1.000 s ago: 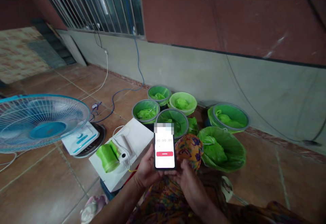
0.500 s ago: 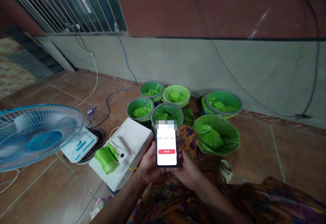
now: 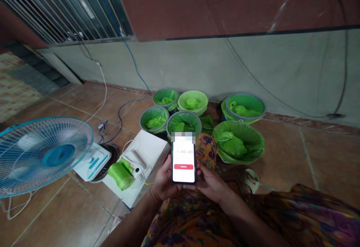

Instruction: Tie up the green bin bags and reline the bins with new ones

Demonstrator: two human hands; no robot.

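A smartphone is held upright in front of me, its bright screen showing a row of timer digits above a red button. My left hand grips its left edge and lower side. From the right, my right hand wraps the other edge, its fingers partly hidden behind the phone. Beyond the phone stands a grey-rimmed bin with a green liner. To the left, a roll of green plastic bags lies on a white box beside a white cable.
Several more lined bins stand along the wall, including a wide green-lined bin at right. A blue fan occupies the left side. A blue cable and a white cable trail across the floor. Patterned cloth covers my lap.
The view has shifted slightly, so the fan, box and bins sit a little differently in the picture. Both hands keep hold of the smartphone, which stays in about the same place.
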